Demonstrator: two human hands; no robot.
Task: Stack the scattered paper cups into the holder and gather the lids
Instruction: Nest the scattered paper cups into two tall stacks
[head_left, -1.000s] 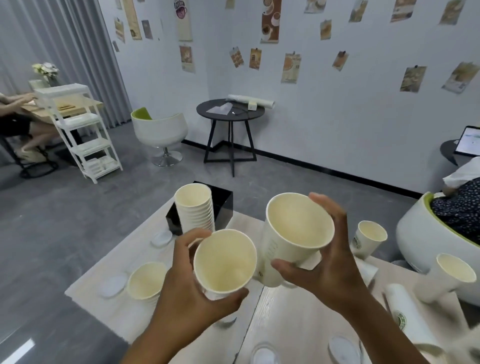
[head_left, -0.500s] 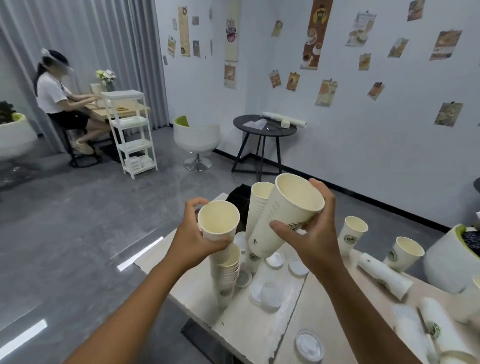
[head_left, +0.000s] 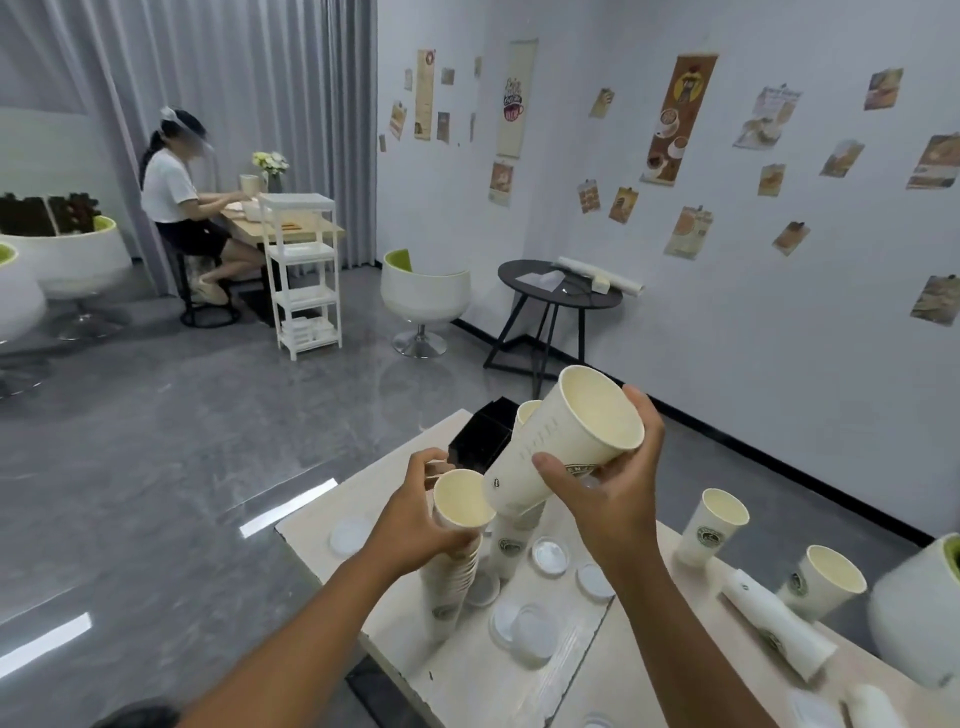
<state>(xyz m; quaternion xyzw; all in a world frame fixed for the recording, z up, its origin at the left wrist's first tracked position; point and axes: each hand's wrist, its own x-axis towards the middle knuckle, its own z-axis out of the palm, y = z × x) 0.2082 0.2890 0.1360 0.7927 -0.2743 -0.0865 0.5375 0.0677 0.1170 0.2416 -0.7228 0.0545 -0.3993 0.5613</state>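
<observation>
My left hand (head_left: 415, 514) grips the top of a tall stack of cream paper cups (head_left: 453, 566) that stands on the pale table (head_left: 467, 675). My right hand (head_left: 613, 493) holds a single large paper cup (head_left: 561, 447), tilted, its base just over the mouth of the stack. A black holder (head_left: 480, 434) sits at the table's far corner, with another cup stack (head_left: 511, 540) partly hidden behind the held cup. Several white lids (head_left: 550, 556) lie on the table near the stacks. Loose cups stand at the right (head_left: 714, 525) (head_left: 823, 582), and a rolled cup sleeve (head_left: 779, 631) lies flat.
The table's left edge drops to a grey floor. A white chair (head_left: 919, 613) stands at the right edge. Farther off are a black round side table (head_left: 558, 296), a white shelf unit (head_left: 304, 270) and a seated person (head_left: 182, 208) at a desk.
My view has swung left and back. My left hand has lowered its cup onto the stack on the table, and my right hand has tilted its cup down toward that stack.
</observation>
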